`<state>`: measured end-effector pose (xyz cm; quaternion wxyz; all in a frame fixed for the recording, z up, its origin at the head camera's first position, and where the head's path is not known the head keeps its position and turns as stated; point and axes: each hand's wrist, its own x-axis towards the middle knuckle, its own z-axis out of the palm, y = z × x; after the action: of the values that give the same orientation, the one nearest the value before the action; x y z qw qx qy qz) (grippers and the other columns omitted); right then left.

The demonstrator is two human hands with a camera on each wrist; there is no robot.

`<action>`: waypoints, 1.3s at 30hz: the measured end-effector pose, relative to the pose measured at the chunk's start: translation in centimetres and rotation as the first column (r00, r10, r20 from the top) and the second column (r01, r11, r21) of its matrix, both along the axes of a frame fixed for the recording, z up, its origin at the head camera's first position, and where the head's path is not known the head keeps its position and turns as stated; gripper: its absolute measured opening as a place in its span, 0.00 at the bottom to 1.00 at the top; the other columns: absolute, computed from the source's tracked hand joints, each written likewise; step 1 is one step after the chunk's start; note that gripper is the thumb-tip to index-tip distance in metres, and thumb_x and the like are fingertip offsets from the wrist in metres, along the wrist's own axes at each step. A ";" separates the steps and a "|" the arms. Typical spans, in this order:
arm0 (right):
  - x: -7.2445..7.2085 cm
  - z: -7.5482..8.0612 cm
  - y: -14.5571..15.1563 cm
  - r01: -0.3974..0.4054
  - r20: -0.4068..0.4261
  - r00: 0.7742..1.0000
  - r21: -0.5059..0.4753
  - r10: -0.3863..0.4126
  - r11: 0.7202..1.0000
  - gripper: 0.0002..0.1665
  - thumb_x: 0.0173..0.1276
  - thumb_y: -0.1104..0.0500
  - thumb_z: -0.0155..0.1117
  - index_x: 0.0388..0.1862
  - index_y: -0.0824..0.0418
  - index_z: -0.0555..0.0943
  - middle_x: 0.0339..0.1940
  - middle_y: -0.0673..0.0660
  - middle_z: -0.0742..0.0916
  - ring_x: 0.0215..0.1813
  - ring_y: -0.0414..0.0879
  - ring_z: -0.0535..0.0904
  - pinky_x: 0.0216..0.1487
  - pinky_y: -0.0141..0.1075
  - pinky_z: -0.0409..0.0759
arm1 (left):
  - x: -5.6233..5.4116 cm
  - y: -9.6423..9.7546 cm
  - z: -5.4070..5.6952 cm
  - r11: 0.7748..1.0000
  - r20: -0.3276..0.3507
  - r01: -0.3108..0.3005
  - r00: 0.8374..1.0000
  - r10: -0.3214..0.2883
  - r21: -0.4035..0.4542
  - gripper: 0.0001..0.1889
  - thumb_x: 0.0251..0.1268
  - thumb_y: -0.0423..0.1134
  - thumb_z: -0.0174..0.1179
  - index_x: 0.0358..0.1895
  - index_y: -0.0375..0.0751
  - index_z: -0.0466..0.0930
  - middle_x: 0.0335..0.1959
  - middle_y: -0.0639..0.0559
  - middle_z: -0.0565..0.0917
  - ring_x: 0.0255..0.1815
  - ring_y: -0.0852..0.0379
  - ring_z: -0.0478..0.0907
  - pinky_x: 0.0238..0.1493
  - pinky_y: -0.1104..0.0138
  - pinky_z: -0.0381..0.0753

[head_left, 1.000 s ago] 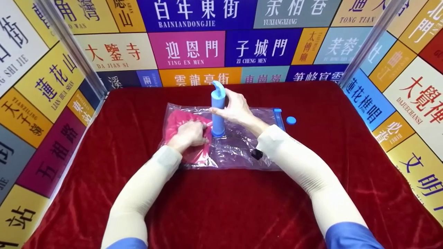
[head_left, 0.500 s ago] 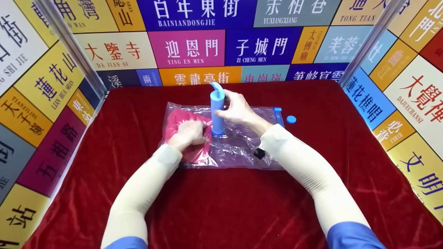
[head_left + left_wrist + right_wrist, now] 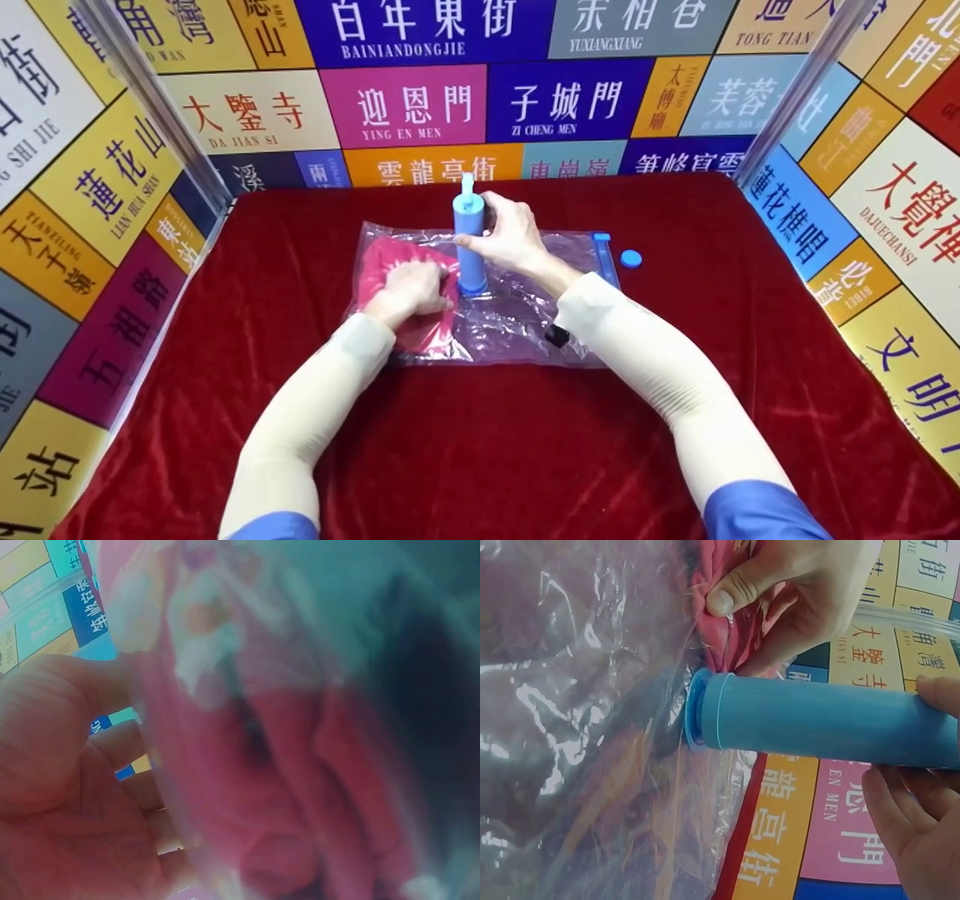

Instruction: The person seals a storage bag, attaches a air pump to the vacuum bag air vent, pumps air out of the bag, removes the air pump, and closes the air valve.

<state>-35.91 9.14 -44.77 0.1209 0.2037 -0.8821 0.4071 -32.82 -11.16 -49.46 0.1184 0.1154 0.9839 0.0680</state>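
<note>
A light blue hand pump [image 3: 470, 251] stands upright on a clear plastic vacuum bag [image 3: 517, 334], its base against the film. My right hand [image 3: 514, 234] grips the barrel near the top, thumb on one side and fingers on the other; the right wrist view shows the blue barrel [image 3: 817, 721] meeting a round valve. Inside the bag's left part lies crumpled red cloth [image 3: 386, 255]. My left hand [image 3: 415, 287] holds the bag there, thumb beside the pump base [image 3: 705, 711]. In the left wrist view the bagged cloth [image 3: 262, 795] hides the fingertips.
A round blue cap [image 3: 631, 259] lies right of the bag. A blue zip slider [image 3: 601, 237] sits at the bag's right edge. Some black object [image 3: 556, 335] shows by the right cuff. Red velvet [image 3: 480, 442] covers the table, with sign-covered walls [image 3: 405, 105] around it.
The pump handle, which curved to the left before, now points straight away from me: the pump has turned. My right hand shifts slightly with it; my left hand stays put.
</note>
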 end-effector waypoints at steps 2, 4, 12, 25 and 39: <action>0.1 -0.1 -0.2 0.032 -0.016 0.999 0.002 -0.032 0.999 0.34 0.59 0.42 0.91 0.57 0.57 0.88 0.37 0.59 0.95 0.35 0.49 0.86 0.36 0.37 0.79 | 0.0 0.0 -0.1 1.000 0.004 -0.002 1.000 0.002 0.008 0.24 0.69 0.55 0.78 0.59 0.46 0.87 0.55 0.38 0.91 0.63 0.34 0.87 0.68 0.39 0.88; 0.2 -0.2 -0.4 0.062 -0.025 0.998 0.004 -0.062 0.998 0.35 0.57 0.39 0.91 0.55 0.57 0.87 0.36 0.59 0.94 0.35 0.49 0.85 0.36 0.37 0.79 | 0.0 0.1 -0.1 1.000 0.001 -0.003 1.000 0.003 0.013 0.24 0.69 0.55 0.78 0.59 0.46 0.87 0.55 0.38 0.91 0.62 0.34 0.87 0.68 0.39 0.88; 0.1 -0.8 -0.6 0.126 0.013 0.992 -0.049 -0.126 0.991 0.38 0.56 0.40 0.92 0.57 0.56 0.84 0.45 0.57 0.95 0.45 0.53 0.90 0.49 0.46 0.86 | -0.1 0.1 -0.2 1.000 -0.007 -0.012 1.000 0.012 0.005 0.23 0.68 0.55 0.78 0.58 0.46 0.88 0.55 0.38 0.92 0.62 0.34 0.88 0.67 0.40 0.89; -0.2 -1.0 -0.4 -0.090 0.183 0.973 -0.256 0.140 0.963 0.40 0.66 0.61 0.80 0.76 0.62 0.77 0.66 0.66 0.90 0.69 0.62 0.89 0.75 0.59 0.87 | 0.0 0.3 -0.1 1.000 0.011 -0.031 0.999 0.031 -0.005 0.25 0.69 0.56 0.78 0.61 0.46 0.87 0.57 0.37 0.90 0.62 0.33 0.88 0.66 0.39 0.89; -0.2 -0.8 0.1 -0.103 0.125 0.983 -0.212 0.132 0.972 0.35 0.66 0.61 0.84 0.71 0.63 0.81 0.57 0.66 0.95 0.56 0.60 0.94 0.61 0.53 0.94 | 0.0 0.2 0.0 1.000 0.010 -0.024 1.000 0.024 0.004 0.25 0.69 0.56 0.77 0.60 0.46 0.87 0.56 0.37 0.90 0.61 0.34 0.88 0.65 0.41 0.90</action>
<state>-36.09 9.28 -45.59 0.0554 0.2133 -0.8283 0.5152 -32.78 -10.96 -49.47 0.1221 0.1034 0.9845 0.0721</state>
